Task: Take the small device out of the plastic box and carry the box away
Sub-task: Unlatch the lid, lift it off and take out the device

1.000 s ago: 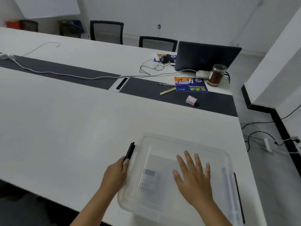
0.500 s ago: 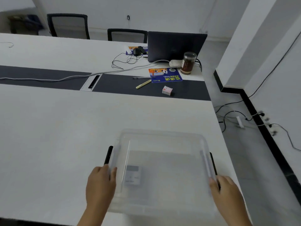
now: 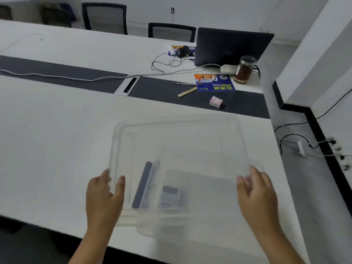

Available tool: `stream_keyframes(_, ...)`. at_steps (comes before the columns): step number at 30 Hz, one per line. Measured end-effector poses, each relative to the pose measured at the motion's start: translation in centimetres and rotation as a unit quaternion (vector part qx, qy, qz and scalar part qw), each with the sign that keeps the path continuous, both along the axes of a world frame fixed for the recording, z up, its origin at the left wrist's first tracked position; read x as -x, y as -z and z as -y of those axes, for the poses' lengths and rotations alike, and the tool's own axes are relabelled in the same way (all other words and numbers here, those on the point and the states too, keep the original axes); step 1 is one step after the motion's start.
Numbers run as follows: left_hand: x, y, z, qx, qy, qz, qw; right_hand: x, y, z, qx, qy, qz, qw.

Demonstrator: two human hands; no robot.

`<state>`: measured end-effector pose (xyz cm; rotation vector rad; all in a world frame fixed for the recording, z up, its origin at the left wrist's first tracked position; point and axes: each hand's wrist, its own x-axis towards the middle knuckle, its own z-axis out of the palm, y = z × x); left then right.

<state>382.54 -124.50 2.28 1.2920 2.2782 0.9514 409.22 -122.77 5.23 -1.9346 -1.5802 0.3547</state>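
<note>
One clear, rectangular plastic lid (image 3: 177, 134) is held between two bare hands above one clear plastic box (image 3: 190, 212) that sits on the near edge of a long white table (image 3: 57, 140); both are blurred by motion, so their edges are hard to separate. The left hand (image 3: 103, 197) grips the lid's left edge, thumb on top and fingers curled under, and the right hand (image 3: 256, 191) clasps the right edge in the same way. Inside the box, seen through the plastic, lies one small pale grey device with a darker screen panel (image 3: 170, 196), flat on the bottom towards the left side. Just left of it runs one dark, narrow latch handle (image 3: 142, 184) on the box's left wall. Farther back, on the dark grey strip across the table, lie one small white-and-red carton (image 3: 215, 101), one yellow marker pen (image 3: 187, 92) and one thin dark pen (image 3: 187, 84). Beside them rests one blue printed pad (image 3: 214, 82), and next to that one brown-filled glass jar with a dark lid (image 3: 244, 69) stands upright in front of one black open laptop (image 3: 232, 47). Two dark mesh-backed chairs (image 3: 105, 18) stand behind the table.
</note>
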Motion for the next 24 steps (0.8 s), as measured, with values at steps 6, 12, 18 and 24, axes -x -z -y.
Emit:
stream_keyframes(6,8.5,2.1,1.1,0.07,-0.147,-0.027,0.986,13.2,0.9,-8.2,0.009,-0.222,0.054,0.973)
stream_keyframes(12,14.8,7.3,2.6,0.188,-0.289,0.014,0.938,26.4,6.4,-11.0,0.132,-0.364,0.217,0.896)
stream_keyframes(18,16.3,11.4,2.3,0.282,-0.265,0.005,0.922,30.7,13.1,-11.5,0.275,-0.337,0.246,0.866)
stream_keyframes(24,15.7,13.5,1.8,0.34,-0.189,-0.004,0.921,30.6,14.9,-11.2,0.33,-0.328,0.22,0.857)
